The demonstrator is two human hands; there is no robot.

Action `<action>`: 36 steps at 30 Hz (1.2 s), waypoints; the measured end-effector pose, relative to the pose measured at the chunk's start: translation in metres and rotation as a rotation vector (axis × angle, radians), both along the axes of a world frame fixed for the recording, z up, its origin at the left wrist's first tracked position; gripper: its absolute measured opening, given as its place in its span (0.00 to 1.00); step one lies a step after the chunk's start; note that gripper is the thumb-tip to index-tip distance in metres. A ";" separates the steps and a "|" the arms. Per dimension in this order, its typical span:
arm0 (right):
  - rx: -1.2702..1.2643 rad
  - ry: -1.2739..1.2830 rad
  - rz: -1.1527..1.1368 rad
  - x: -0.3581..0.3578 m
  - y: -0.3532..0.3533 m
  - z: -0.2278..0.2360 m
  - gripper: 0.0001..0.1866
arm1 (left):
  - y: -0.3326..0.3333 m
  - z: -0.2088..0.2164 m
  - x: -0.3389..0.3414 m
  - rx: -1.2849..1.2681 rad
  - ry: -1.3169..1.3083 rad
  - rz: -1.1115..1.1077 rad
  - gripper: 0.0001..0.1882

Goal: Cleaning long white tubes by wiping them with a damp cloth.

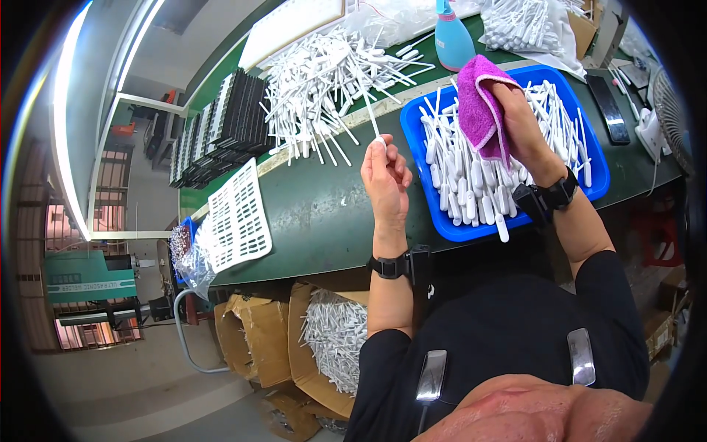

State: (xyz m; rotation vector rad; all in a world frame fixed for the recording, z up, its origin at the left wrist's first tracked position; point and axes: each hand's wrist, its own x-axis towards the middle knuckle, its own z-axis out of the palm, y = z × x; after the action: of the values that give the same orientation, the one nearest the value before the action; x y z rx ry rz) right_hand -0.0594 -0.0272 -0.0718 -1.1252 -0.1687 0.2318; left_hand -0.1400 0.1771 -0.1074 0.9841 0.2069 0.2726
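My left hand (387, 180) is closed around the thick end of a slim white plastic stick (370, 110). The stick's thin shaft points up and away over the green table. A purple cloth (480, 110) with a pale edge is bunched in my right hand (524, 129), above a blue tray (455, 233). Many white sticks (471, 184) with thick handles fill the tray, and one pokes over its near rim. Beyond my left hand lies a loose heap of similar sticks (309, 81). The cloth hides part of the tray's contents.
Stacked black racks (239, 110) stand left of the heap, with a white slotted panel (239, 214) nearer. At the back are a blue spray bottle (453, 40) and bagged sticks (519, 26). A phone (607, 109) and fan (672, 110) sit right. Below is a carton of sticks (335, 339).
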 end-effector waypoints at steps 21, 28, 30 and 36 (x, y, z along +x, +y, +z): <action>0.030 -0.115 -0.040 -0.004 0.009 -0.004 0.15 | -0.095 0.010 0.003 0.528 -0.078 -0.393 0.12; 0.480 0.228 0.110 0.002 -0.007 -0.008 0.13 | -0.083 0.013 -0.013 -0.813 0.132 -1.029 0.11; 0.605 0.106 0.356 0.010 -0.005 -0.015 0.13 | -0.087 0.011 -0.015 -0.852 0.092 -0.962 0.13; 0.088 0.048 0.151 -0.020 0.024 0.004 0.14 | -0.067 0.030 -0.011 -0.273 0.191 -0.526 0.17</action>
State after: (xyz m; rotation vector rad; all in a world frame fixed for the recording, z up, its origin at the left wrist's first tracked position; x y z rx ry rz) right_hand -0.0796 -0.0035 -0.0675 -1.0198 -0.2194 0.3819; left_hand -0.1510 0.1101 -0.0772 0.7601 0.1469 -0.3252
